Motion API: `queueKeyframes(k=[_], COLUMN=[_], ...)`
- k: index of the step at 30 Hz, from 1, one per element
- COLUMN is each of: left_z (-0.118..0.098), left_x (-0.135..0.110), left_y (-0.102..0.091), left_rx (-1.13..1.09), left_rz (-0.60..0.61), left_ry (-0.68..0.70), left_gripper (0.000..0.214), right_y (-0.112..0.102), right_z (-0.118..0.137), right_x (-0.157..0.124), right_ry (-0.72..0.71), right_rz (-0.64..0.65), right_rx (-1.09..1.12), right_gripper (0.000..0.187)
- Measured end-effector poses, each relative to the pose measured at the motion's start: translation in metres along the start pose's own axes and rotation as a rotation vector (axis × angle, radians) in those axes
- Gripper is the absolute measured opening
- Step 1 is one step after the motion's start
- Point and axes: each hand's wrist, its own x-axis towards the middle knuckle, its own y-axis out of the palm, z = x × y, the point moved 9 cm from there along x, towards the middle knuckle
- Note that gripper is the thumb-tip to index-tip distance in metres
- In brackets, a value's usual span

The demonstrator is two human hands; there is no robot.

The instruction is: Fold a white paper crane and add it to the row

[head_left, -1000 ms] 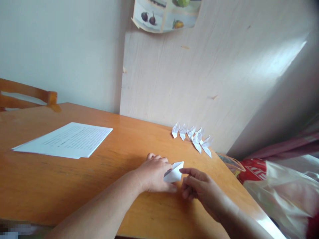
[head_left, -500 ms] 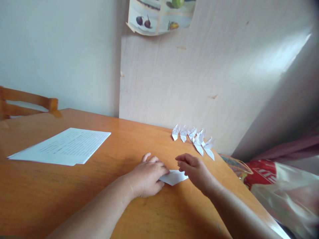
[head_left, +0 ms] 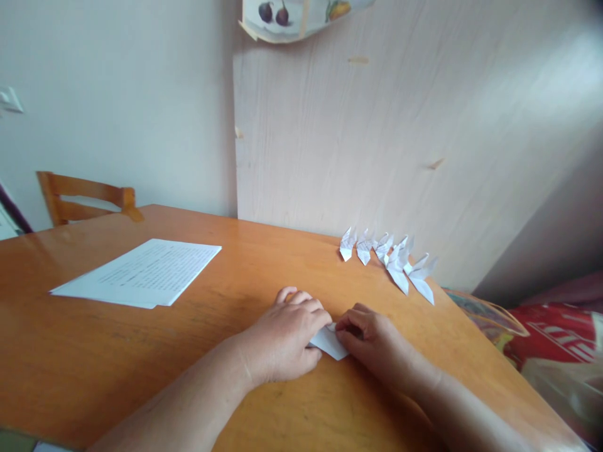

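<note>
A small folded piece of white paper point(head_left: 328, 342) lies on the wooden table between my hands. My left hand point(head_left: 294, 333) is closed over its left end, thumb at the near side and fingers across the top. The fingers of my right hand point(head_left: 370, 333) pinch the paper's right end. Parts of the paper are hidden under both hands. Beyond my right hand, several folded white paper figures point(head_left: 398, 267) with pointed tips stand in a group near the table's far right edge.
A stack of printed sheets point(head_left: 141, 273) lies on the left of the wooden table point(head_left: 254, 263). Behind it stands a wooden chair point(head_left: 89, 191). A pale board point(head_left: 330, 144) rises along the far edge, and a red bag point(head_left: 556, 333) sits beyond the right edge.
My right hand has come down from just above the paper and now pinches its right end. My left hand stays on the left end. The whole view has shifted a little.
</note>
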Motion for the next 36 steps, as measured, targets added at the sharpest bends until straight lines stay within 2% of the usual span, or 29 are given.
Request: queueKeyframes(k=[4, 8, 14, 26, 36], left_z=[-0.003, -0.003, -0.001, -0.003, -0.004], left_x=[0.001, 0.001, 0.000, -0.002, -0.002], left_y=[0.002, 0.007, 0.009, 0.008, 0.005], left_rx=[-0.004, -0.018, -0.014, 0.009, -0.009], left_rz=[0.021, 0.061, 0.067, 0.028, 0.025], left_ry=[0.006, 0.010, -0.004, 0.005, -0.002], left_gripper=[0.019, 0.004, 0.005, 0.004, 0.009], right_y=[0.002, -0.002, -0.005, -0.004, -0.002], right_z=[-0.002, 0.001, 0.013, 0.011, 0.015], right_x=[0.002, 0.001, -0.008, -0.011, -0.010], right_ry=[-0.004, -0.018, -0.074, -0.055, -0.078], right_rz=[-0.010, 0.004, 0.146, 0.211, 0.206], right_rx=[-0.005, -0.014, -0.037, -0.002, 0.003], right_gripper=[0.014, 0.016, 0.028, 0.014, 0.008])
